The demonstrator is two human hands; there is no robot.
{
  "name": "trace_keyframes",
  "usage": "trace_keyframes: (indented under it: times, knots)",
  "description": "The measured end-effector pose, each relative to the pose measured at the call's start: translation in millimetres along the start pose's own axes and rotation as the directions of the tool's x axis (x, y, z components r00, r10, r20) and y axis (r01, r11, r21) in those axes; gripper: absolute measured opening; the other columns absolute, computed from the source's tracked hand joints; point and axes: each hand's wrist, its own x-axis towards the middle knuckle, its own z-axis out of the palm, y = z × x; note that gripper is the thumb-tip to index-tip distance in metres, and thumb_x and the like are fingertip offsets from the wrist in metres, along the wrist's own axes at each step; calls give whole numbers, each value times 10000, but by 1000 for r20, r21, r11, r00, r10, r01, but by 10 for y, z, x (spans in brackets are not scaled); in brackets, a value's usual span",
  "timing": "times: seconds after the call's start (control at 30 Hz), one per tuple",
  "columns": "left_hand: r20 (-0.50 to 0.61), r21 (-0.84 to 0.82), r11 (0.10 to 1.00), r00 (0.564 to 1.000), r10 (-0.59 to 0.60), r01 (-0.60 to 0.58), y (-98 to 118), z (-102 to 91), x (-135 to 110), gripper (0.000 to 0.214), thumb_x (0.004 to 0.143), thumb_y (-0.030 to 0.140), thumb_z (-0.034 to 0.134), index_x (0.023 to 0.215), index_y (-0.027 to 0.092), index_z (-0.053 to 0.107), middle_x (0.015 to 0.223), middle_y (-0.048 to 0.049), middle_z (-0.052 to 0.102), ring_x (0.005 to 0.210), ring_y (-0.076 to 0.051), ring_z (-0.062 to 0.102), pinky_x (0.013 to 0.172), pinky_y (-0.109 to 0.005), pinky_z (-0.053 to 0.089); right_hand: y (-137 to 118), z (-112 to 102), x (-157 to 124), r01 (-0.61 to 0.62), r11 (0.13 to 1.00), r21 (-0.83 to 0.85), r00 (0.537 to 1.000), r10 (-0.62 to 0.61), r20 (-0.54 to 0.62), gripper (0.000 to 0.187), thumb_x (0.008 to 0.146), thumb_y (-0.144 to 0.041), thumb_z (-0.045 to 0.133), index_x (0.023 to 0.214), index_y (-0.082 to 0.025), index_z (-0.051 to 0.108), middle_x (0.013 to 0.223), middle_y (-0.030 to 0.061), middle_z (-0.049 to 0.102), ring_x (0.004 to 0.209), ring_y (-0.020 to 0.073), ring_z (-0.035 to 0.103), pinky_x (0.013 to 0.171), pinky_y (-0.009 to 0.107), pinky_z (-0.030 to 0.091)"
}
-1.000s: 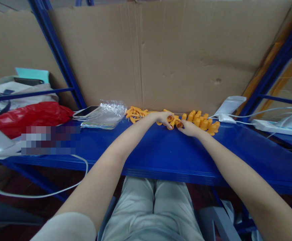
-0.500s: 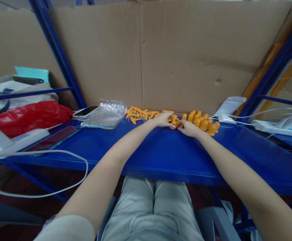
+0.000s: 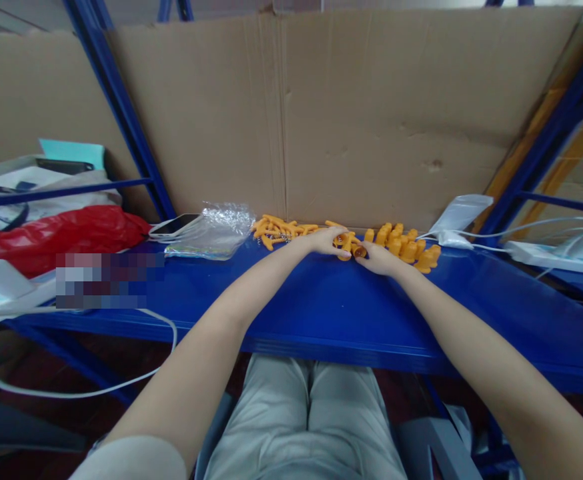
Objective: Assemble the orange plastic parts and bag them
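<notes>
Both my hands meet at the far edge of the blue shelf, against the cardboard wall. My left hand is curled over a small orange plastic part. My right hand pinches another orange piece right beside it. The two pieces touch between my fingertips. Left of my hands lies a loose heap of thin orange parts. To the right of them stands a cluster of chunkier orange parts.
A crumpled clear plastic bag and a phone lie at the left. A red bag and white cables are further left. A white pouch and a power strip sit at the right.
My hands have stayed together at the orange parts, with only small finger shifts. The view has tilted slightly.
</notes>
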Motion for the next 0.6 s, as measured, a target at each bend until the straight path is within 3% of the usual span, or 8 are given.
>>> trace_keyframes:
  times: [0.07,0.2,0.33,0.4,0.5,0.6]
  knots:
    - [-7,14,1000,1000,-21,21,-62,-55,-39,906,770,644,673,1480,133,434,1575,-168,419,1447,-286,413,1170,-338,347,24,17,19,25,1000,-3,1000,-25,-12,342,896,-184,552,1226,-128,624,1261,159,687,1166,263,652,1019,340,487]
    - [-110,72,991,989,-103,111,-263,-260,-155,757,859,574,594,1444,108,480,1534,-167,478,1427,-271,443,1182,-339,339,65,51,53,11,1000,-23,1000,-11,-22,426,884,-201,563,1301,-116,589,1319,183,651,1216,290,623,1042,383,482]
    - [-268,165,948,937,-223,272,-551,-516,-371,615,878,388,595,1420,111,509,1507,-151,515,1404,-262,470,1186,-361,342,49,63,48,-41,999,-32,999,41,-10,522,885,-228,563,1384,-80,527,1402,229,579,1299,343,561,1073,446,462]
    - [-330,186,885,875,-354,428,-708,-628,-528,595,870,317,585,1411,81,518,1501,-165,516,1404,-261,468,1181,-339,344,26,64,39,-48,999,-26,999,48,-5,550,885,-234,565,1410,-81,505,1430,232,553,1334,352,530,1088,464,450]
    - [-335,179,764,769,-545,619,-929,-748,-827,608,845,266,597,1422,94,521,1495,-156,525,1389,-258,488,1143,-290,372,10,83,42,-55,998,-18,998,55,11,581,890,-243,563,1442,-83,475,1449,235,533,1356,357,508,1098,483,442]
    - [-280,116,571,578,-767,813,-1108,-807,-1167,692,780,322,692,1412,85,539,1391,-176,616,1320,-305,559,1060,-287,444,49,132,68,-52,999,4,999,52,8,598,890,-245,569,1462,-110,458,1450,223,538,1341,357,524,1090,496,452]
